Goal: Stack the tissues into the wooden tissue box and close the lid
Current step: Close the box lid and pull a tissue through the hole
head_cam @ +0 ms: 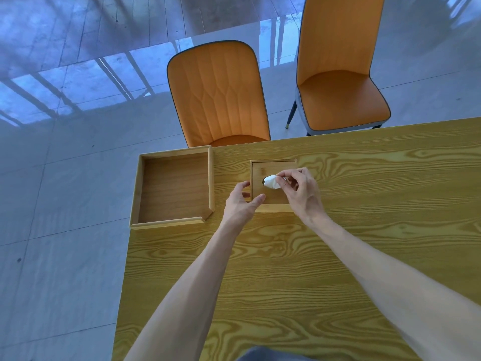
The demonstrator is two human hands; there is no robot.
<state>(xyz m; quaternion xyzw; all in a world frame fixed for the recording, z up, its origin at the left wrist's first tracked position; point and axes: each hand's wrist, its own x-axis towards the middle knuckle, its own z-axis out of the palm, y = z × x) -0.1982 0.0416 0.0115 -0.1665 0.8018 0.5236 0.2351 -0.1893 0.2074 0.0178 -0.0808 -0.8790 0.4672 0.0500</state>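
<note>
A right hand (299,190) pinches a white tissue (271,182) at the opening in the lid (273,169) of a wooden tissue box (272,207), which stands on a yellow-grained table (338,256). The left hand (240,204) grips the box's near-left corner between thumb and fingers. A shallow wooden tray (173,188) lies just to its left.

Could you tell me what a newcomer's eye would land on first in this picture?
Probably the right hand pinching a white tissue at the hole in the wooden tissue box mid-table, while the left hand steadies the box's left corner. Next, the open wooden tray at the table's left edge and two orange chairs beyond.
</note>
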